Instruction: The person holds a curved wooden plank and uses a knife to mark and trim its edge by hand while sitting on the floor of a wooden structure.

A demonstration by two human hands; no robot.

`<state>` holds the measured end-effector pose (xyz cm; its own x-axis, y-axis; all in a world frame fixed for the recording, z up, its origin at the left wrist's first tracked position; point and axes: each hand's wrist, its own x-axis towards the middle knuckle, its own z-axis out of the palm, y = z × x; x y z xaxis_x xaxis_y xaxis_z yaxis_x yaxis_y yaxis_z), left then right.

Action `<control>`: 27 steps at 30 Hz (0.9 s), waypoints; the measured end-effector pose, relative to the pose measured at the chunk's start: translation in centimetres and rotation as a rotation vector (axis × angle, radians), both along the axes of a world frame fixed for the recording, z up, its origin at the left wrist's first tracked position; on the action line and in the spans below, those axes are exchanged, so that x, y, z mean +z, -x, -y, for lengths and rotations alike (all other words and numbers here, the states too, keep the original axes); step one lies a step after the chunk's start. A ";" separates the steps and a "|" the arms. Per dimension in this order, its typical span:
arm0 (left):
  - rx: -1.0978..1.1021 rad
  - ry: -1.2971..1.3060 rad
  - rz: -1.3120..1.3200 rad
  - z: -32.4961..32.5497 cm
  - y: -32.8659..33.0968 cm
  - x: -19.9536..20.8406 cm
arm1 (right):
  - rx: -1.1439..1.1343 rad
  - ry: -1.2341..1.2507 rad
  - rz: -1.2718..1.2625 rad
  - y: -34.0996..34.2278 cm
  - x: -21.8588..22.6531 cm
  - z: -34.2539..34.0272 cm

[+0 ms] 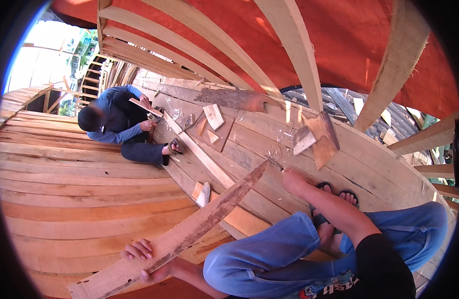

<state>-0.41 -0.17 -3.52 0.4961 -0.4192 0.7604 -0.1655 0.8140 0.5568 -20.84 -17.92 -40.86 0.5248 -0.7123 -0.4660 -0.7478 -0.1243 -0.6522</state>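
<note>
On the planked floor [259, 147], a rough-edged board [189, 230] held aslant

The board runs from lower left to the middle of our view, just beside our bent knees in blue trousers [269, 256]. Our left hand [158, 273] wraps its wider end, fingers curled over the far edge and thumb on the near side. Our right hand [291, 179] is closed around a slim metal tool [275, 163] just beside the narrow end; we cannot tell whether the tool touches the wood.

We judge this board to be partly worked: its broad face looks fairly smooth and its far edge straight, while the near edge is dark and uneven, apparently left untrimmed. Shavings [277, 151] lie past the narrow end, though we cannot tell which piece they came from.

For moving, we have the barest planks between the right hand and the dark slab [323, 140] with its pale offcut [304, 143]. Our knees and sandalled feet [334, 202] crowd the near side. Beyond the far edge, small offcuts [203, 194] and a long strip [204, 159] narrow the space toward a seated co-worker [135, 127]. To the right, the floor's curved edge meets upright ribs [389, 70], with a red sheet [349, 45] behind.
</note>
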 end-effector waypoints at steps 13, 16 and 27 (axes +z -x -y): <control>-0.007 -0.013 0.040 -1.5 -1.7 0.0 | 0.141 0.005 0.149 -1.0 12.6 -4.1; 0.001 -0.018 0.040 -0.8 -1.6 -0.3 | -0.058 0.063 0.146 0.2 9.2 -4.2; 0.061 -0.020 0.014 -1.1 -1.4 -0.2 | -0.120 -0.091 0.451 -1.0 11.3 -7.9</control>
<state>0.94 0.96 -3.71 0.5101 -0.4038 0.7594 -0.2223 0.7911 0.5699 -19.82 -10.06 -29.60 0.6055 -0.7472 -0.2740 -0.3928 0.0188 -0.9194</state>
